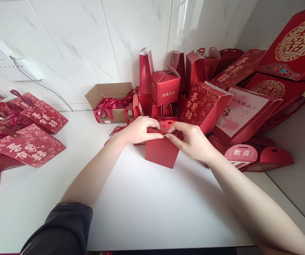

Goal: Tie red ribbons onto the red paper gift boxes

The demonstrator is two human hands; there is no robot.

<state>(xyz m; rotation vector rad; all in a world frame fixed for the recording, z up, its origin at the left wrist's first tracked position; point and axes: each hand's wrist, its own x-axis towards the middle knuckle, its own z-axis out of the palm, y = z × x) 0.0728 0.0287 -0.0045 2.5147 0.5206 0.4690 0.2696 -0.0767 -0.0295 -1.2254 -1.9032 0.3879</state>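
Note:
A plain red gift box (pixel 161 153) stands on the white table in front of me. Both hands meet at its top edge, where a short red strap (pixel 164 125) and a small gold stud (pixel 164 135) show between the fingers. My left hand (pixel 143 131) pinches the top from the left, thumb along the edge. From the right, my right hand (pixel 188 140) closes its thumb and fingers on the same top edge, with the thumb tip by the stud. A red flap with a dark hole (pixel 169 123) peeks out behind the fingers, which partly hide the strap.
At the left lie several patterned red gift boxes (pixel 37 145) with straps. A cardboard box (pixel 115 115) of red ribbon (pixel 115 104) stands by the tiled wall. More red boxes (pixel 165 86) and bags (pixel 295 44) crowd the back right. A cable (pixel 46 84) hangs from a power strip.

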